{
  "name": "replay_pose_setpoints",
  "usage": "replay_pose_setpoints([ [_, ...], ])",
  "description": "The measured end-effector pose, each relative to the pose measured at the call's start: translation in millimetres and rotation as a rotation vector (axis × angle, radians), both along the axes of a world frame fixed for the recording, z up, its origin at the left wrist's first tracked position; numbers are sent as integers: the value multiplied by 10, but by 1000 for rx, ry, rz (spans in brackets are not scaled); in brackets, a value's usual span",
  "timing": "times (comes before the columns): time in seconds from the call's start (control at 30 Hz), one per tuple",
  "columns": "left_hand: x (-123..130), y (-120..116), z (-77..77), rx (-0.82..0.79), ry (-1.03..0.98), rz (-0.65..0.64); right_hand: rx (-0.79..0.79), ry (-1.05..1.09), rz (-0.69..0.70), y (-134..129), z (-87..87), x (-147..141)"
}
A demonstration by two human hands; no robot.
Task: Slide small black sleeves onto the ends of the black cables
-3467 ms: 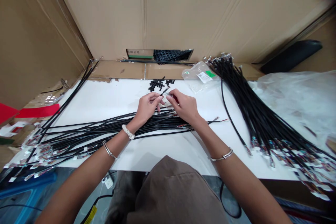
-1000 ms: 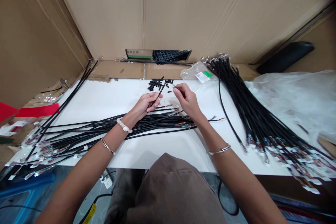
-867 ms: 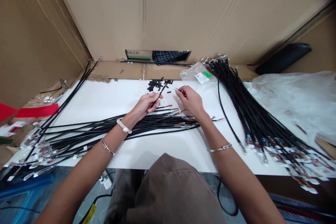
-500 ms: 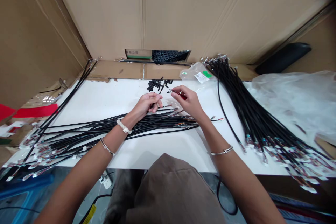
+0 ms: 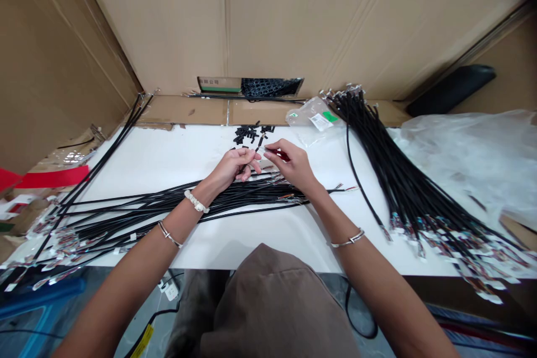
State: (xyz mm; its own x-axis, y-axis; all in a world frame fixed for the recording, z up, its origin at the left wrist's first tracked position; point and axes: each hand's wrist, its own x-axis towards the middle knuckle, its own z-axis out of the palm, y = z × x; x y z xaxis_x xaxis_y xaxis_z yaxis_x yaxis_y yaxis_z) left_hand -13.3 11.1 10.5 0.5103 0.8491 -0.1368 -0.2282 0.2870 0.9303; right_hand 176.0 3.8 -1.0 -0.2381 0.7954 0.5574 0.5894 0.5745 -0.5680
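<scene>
Because my left hand [image 5: 232, 170] is curled around a thin black cable [image 5: 254, 152] just below the pile of short black sleeves [image 5: 248, 134], a slack grip could let that end slip and drop into the loose bundle of black cables [image 5: 180, 201] under my wrists. My right hand [image 5: 289, 166] pinches something slim [image 5: 271, 148] between thumb and forefinger, with a bit of red [image 5: 282, 155] tucked behind my fingers; I cannot tell what either piece is. If my hands knock together, the sleeves could scatter across the white table [image 5: 168, 156], and a careless tug could snag the wire ends among the bundled cables.
</scene>
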Motion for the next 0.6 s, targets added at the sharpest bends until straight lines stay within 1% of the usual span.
replay_pose_setpoints([
  [0.33,-15,-7,25,-27,2,-33,22,54,4,-7,-16,-23],
  [0.6,-27,5,40,-84,-36,-63,46,57,-12,-11,0,-42],
])
